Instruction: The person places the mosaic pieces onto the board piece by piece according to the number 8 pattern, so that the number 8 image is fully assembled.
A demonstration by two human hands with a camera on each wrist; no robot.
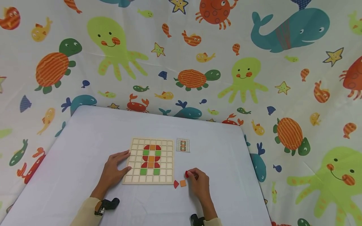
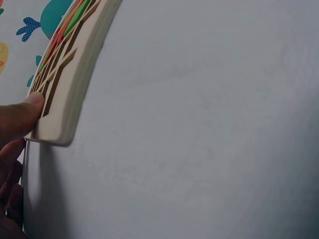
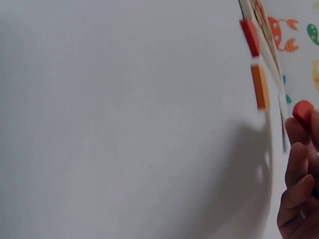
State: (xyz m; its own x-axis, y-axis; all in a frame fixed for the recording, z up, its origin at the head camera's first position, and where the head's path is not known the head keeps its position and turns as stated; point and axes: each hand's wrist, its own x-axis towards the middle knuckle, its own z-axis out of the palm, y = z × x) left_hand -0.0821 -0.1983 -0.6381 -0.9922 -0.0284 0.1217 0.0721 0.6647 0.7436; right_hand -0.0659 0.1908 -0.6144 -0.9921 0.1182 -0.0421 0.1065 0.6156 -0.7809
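A square wooden grid board (image 1: 167,179) lies on the table with red, orange and green tiles set in its middle cells. My left hand (image 1: 113,169) rests at its left side, thumb (image 2: 31,102) touching the rim and the other fingers spread along the edge. Right of the board, my right hand (image 1: 200,184) pinches a small red tile (image 3: 303,110) between thumb and fingertip, held over the table. Close to that hand, a loose orange square tile (image 1: 183,183) and a red curved-edge tile (image 1: 176,184) lie by the board's lower right corner.
A small pattern card (image 1: 183,145) with a printed grid lies beside the board's upper right. White cloth covers the table (image 1: 220,150). Behind it hangs a curtain (image 1: 158,62) printed with sea animals. Both wrists wear a black camera mount (image 1: 111,204).
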